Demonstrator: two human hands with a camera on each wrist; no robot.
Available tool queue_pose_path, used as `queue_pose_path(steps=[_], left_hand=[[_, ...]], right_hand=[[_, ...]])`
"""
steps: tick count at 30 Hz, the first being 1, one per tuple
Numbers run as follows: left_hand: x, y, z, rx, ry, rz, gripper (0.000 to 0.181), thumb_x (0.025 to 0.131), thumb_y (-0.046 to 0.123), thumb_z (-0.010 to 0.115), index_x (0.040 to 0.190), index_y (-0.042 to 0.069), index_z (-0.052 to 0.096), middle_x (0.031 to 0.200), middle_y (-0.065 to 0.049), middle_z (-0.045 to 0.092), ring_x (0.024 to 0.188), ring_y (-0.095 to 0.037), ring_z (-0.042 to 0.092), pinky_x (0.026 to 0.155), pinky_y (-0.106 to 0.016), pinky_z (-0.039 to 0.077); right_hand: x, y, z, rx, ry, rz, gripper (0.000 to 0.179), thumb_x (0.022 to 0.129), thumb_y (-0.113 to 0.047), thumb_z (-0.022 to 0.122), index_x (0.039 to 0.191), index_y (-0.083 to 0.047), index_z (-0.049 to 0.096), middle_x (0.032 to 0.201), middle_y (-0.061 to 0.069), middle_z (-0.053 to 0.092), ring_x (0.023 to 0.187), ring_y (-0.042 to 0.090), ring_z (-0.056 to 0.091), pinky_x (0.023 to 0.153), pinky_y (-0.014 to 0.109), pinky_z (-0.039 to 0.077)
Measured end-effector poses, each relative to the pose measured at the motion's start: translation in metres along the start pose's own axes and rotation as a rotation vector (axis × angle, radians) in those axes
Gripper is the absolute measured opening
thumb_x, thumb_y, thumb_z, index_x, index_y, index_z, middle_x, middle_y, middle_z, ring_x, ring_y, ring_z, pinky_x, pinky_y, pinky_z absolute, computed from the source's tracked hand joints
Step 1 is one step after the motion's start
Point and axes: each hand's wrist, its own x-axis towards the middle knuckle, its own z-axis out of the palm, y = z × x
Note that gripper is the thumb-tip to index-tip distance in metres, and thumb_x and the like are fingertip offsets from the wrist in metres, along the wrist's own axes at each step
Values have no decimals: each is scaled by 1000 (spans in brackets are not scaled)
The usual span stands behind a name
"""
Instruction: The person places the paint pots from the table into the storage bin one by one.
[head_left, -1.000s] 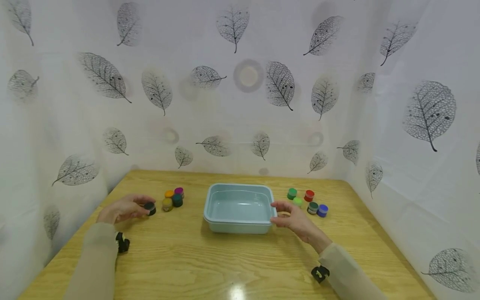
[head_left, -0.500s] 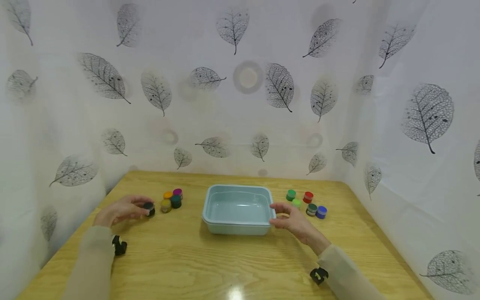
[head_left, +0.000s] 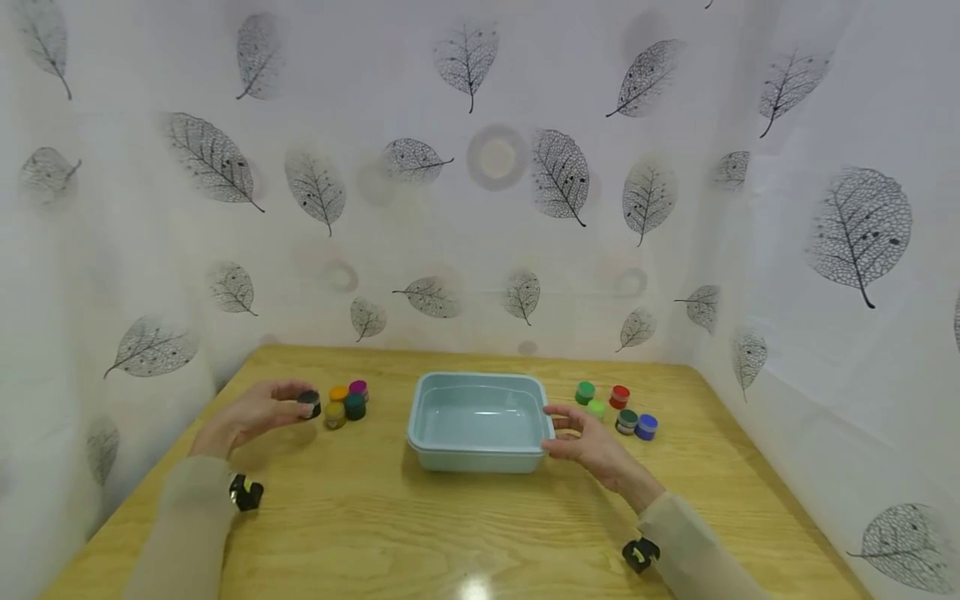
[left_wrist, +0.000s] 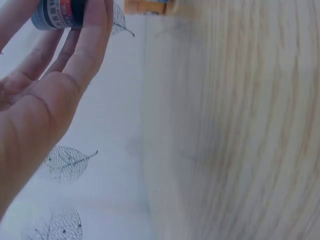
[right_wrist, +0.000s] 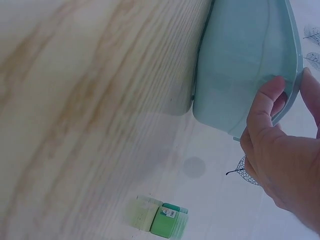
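My left hand (head_left: 251, 415) pinches a small black paint jar (head_left: 309, 404) between thumb and fingers, raised above the left side of the table. In the left wrist view the jar (left_wrist: 57, 12) shows a printed label at the top edge, partly hidden by fingers. Just right of it in the head view stand an ochre jar (head_left: 334, 416), an orange jar (head_left: 339, 392), a purple jar (head_left: 359, 389) and a dark teal jar (head_left: 356, 407). At the middle, my right hand (head_left: 598, 452) grips the right rim of a pale blue plastic tub (head_left: 480, 462), fingers over its edge (right_wrist: 299, 60).
Right of the tub stand several more jars: green (head_left: 585, 393), light green (head_left: 596, 409), red (head_left: 619, 397), dark green (head_left: 626, 422) and blue (head_left: 647, 427). A leaf-printed white curtain (head_left: 480, 233) hangs along the back and both sides of the wooden table (head_left: 390, 533).
My left hand has lifted the black jar off the table and brought it slightly right, towards the other jars. The right hand and the tub have stayed in place.
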Motion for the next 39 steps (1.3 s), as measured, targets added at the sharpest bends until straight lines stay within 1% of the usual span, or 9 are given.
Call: queue_pose_path(steps=[5,8,14,17,21,26,30,35,39], left_hand=[[7,11,10,-12,29,20,62,95,14,65,144,-8,34,145,-30,37,109,-8,61,102,-36,53],[12,14,19,-53,39,33,58,94,11,66,140,-9,38,140,-31,43,106,-10,63,102,-39,53],[17,20,36,-121,66,24,64,94,12,66,145,-9,32,149,-39,27,104,-7,65,100,-34,53],[22,26,46,-113,64,34,68,95,15,66,147,-9,30,150,-38,29,110,-11,64,104,-37,51],[31,32,58,-102,73,48,67,95,18,66,147,-9,32,145,-35,39,117,-22,62,105,-38,50],[40,35,71,-73,102,66,67,94,21,68,145,-7,37,141,-34,44,109,-19,64,106,-46,48],[45,41,84,-12,121,71,64,91,23,71,142,-5,43,133,-31,52,103,-19,65,103,-50,50],[56,53,99,75,155,97,59,89,27,73,137,1,52,124,-24,60,101,-25,66,97,-50,53],[63,59,112,91,188,105,56,87,27,76,134,4,56,123,-21,61,100,-25,66,95,-47,54]], right_hand=[[1,-2,-1,-4,6,-1,70,86,-16,77,146,-6,42,138,22,46,107,22,61,92,37,58],[0,-2,-1,-18,20,12,70,86,-17,77,146,-7,42,139,21,46,108,23,60,92,37,58],[-3,0,1,-12,22,15,71,85,-15,77,146,-6,42,134,23,48,107,24,58,90,39,59],[-3,1,0,-2,12,19,69,86,-14,76,146,-5,43,132,24,49,104,24,59,89,39,59],[-2,2,-2,-7,2,14,68,87,-15,76,146,-6,44,133,23,47,103,23,61,90,38,59],[-2,2,-3,-10,12,11,65,88,-19,75,145,-7,46,134,22,48,104,22,61,93,37,58],[-3,1,-2,-9,59,30,61,88,-19,75,142,-7,50,136,20,48,109,23,58,93,35,58],[-1,0,-1,1,84,40,59,87,-18,75,140,-7,52,139,19,48,117,26,53,93,33,57],[1,0,-1,0,84,42,59,86,-19,77,140,-9,54,139,17,49,119,27,52,93,33,57]])
